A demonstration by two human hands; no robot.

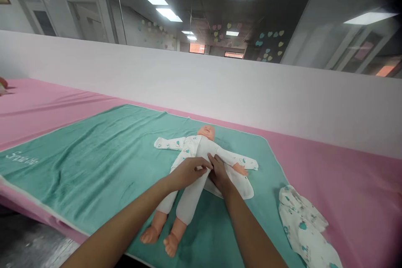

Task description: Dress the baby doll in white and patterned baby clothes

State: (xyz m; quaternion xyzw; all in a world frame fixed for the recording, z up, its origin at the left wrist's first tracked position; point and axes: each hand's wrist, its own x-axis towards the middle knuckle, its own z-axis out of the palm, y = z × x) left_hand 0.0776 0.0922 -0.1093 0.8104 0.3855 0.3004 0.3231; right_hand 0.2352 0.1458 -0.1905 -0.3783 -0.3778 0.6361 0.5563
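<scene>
A baby doll [207, 132] lies on its back, head toward the wall and bare feet toward me. Its torso and legs are white. A white baby top [241, 178] with green print is on its arms, one side spread flat at the right. My left hand [191, 171] reaches over the doll's hip, thumb and forefinger brought together. My right hand [219, 172] rests at the doll's side, fingers bent over the waist. The fingertips of both hands meet there; whatever is between them is too small to make out.
A green towel [103, 155] lies beneath the doll, on a pink padded surface [333, 159]. At the right is a crumpled white printed baby garment [303, 224]. Behind runs a low white wall [188, 79] with a mirror [204, 16] above. The surface's front edge shows at lower left.
</scene>
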